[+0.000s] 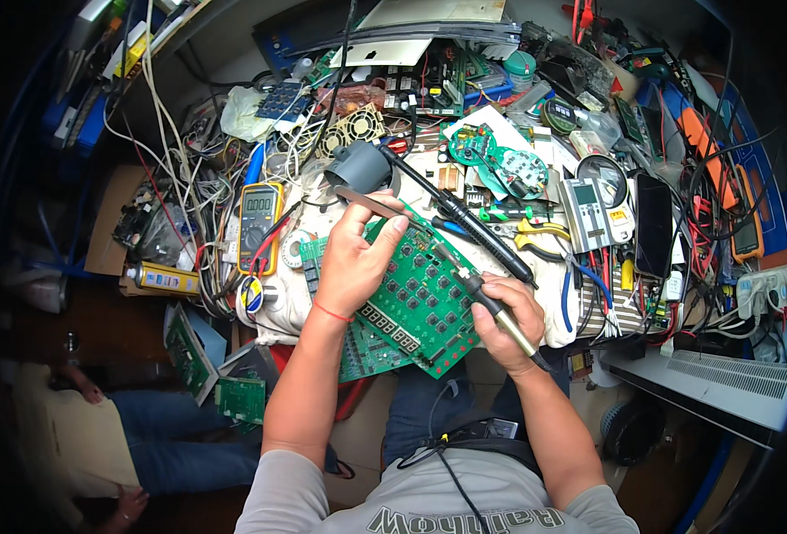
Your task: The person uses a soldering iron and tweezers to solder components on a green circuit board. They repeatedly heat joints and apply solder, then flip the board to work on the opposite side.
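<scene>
My left hand is closed around slim metal tweezers, their tips near the top edge of a green circuit board. That board slants over the bench's front edge and carries rows of push buttons and a digit display. Another green board lies partly hidden under it. In my right hand is a soldering iron, its tip pointing up and left, over or touching the upper right part of the board; contact is unclear. Behind the board stands a grey cylindrical holder.
A yellow multimeter stands left of the boards. To the right lie a black rod-shaped tool, yellow-handled pliers, a phone and tangled cables. Electronics crowd the back. Another person is at the lower left.
</scene>
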Tool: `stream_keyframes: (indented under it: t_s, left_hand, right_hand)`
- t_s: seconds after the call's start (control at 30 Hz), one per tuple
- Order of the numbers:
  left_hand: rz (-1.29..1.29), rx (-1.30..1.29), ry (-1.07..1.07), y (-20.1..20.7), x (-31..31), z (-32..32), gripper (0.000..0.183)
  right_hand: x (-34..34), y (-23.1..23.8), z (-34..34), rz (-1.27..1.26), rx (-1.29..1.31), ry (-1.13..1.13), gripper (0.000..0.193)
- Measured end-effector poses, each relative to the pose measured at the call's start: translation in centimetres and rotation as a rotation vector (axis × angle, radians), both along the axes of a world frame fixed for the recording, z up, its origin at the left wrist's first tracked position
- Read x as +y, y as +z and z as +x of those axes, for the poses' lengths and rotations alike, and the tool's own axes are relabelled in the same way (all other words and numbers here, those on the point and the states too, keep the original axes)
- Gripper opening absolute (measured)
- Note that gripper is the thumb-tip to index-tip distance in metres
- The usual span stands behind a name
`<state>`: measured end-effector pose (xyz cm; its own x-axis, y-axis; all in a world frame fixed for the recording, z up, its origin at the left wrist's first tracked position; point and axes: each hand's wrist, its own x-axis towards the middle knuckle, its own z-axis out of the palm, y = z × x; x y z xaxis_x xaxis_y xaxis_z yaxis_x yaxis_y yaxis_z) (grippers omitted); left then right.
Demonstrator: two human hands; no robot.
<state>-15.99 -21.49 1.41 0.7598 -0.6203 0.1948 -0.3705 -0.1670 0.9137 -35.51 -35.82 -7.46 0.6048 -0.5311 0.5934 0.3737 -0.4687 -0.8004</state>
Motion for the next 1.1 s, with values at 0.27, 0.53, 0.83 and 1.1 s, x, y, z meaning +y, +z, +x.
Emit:
stream_keyframes:
  t_s: [0.27,0.53,0.83,1.1]
  left_hand:
    - [-0.065,0.17,0.002,-0.4,0.2,-0.2,0.021]
    - [-0.069,0.168,0.025,-0.5,0.1,-0.2,0.021]
    - [-0.066,0.162,0.012,-0.5,0.1,-0.1,0.021]
    - [-0.028,0.095,-0.011,-0.5,0.0,-0.1,0.02]
  right_hand:
    - [0.0,0.3,0.6,-0.119,-0.012,0.018,0.034]
    - [0.0,1.0,0.8,-0.14,-0.005,0.032,0.034]
    - [0.3,1.3,1.0,-0.15,-0.005,-0.001,0.033]
    - [0.5,0.9,1.0,-0.214,0.009,-0.028,0.035]
